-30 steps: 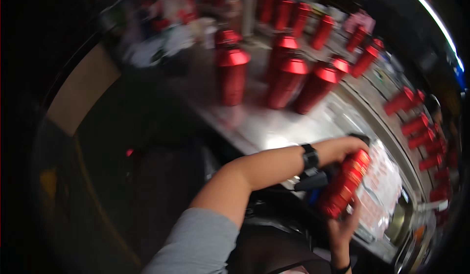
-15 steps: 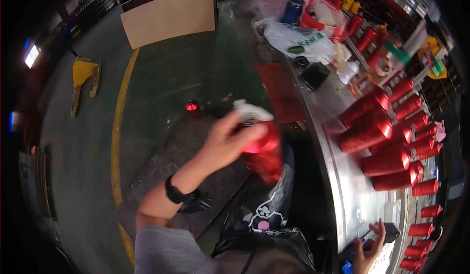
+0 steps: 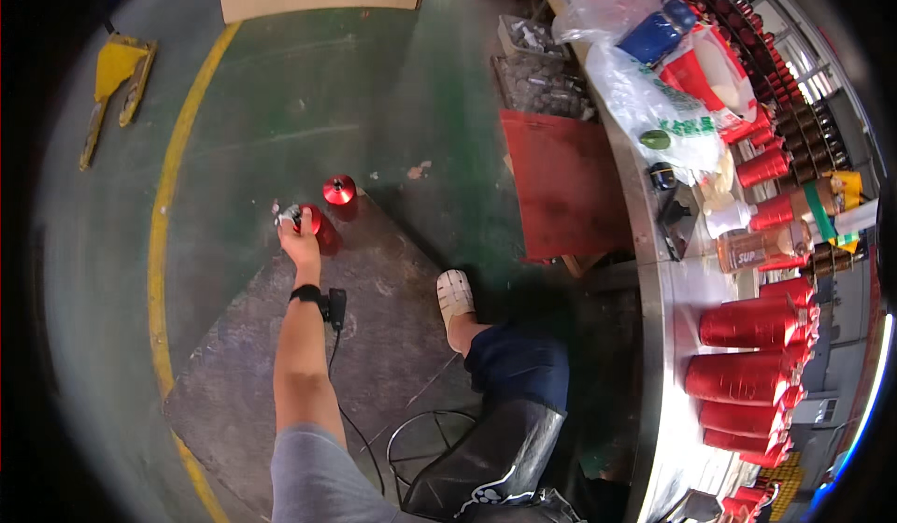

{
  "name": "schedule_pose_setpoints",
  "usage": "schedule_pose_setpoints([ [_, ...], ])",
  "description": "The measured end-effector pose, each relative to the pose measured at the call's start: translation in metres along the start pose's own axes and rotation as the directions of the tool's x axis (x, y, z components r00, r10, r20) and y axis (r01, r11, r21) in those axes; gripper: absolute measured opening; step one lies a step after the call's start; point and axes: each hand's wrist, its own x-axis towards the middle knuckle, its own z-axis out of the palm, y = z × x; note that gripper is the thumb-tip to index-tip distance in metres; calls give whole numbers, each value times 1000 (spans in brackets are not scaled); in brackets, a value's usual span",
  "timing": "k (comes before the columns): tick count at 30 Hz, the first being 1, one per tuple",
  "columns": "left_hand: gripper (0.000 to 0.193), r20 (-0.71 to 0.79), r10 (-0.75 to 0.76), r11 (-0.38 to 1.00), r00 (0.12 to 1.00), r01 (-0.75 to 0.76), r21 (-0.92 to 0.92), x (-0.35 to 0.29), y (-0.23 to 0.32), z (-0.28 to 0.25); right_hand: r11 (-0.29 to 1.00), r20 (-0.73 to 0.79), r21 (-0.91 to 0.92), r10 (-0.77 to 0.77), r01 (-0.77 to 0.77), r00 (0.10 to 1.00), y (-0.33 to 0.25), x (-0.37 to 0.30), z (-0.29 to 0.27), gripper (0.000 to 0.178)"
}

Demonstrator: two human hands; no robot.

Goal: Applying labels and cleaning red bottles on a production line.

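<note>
My left arm reaches out to the far left, and its hand [image 3: 300, 241] is closed around the top of a shiny red metal bottle [image 3: 324, 233]. A small whitish-grey piece shows at the fingers; I cannot make out what it is. The bottle is low over a dark board [image 3: 374, 289] at floor level, and whether it rests there is unclear. Just beside it, a second red metal bottle [image 3: 340, 192] with a small dark neck stands upright. My right hand is out of view.
A metal-edged bench [image 3: 668, 336] on the right carries several red bottles [image 3: 743, 378], plastic bags [image 3: 645, 103] and a blue bottle [image 3: 659, 30]. Under it lies a red board [image 3: 565, 187]. A wire ring [image 3: 425, 417] is near my leg. A yellow pallet jack [image 3: 117, 65] stands far left.
My left hand has carried the red bottle away from my body, down and leftward, beside the other bottle. My right hand, earlier over the bench, has left view. The view has shifted.
</note>
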Motion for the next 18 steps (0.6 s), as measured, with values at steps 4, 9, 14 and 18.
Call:
schedule_pose_setpoints([
  [4, 33, 11, -76, 997, 997, 76, -15, 0, -33, 40, 998, 92, -1, -70, 70, 993, -24, 11, 11, 38],
  [9, 27, -11, -86, 979, 996, 83, -185, -22, -65, 64, 995, 78, 13, -100, 99, 992, -31, -3, 63, 31],
  [14, 33, 311, -173, 979, 935, 196, -46, -30, -71, 54, 997, -189, -77, -41, 27, 981, -7, -47, 16, 26],
  [18, 43, 221, -180, 973, 958, 206, -100, -4, -62, 28, 990, -262, -132, 2, -38, 965, 37, -65, -19, 20],
])
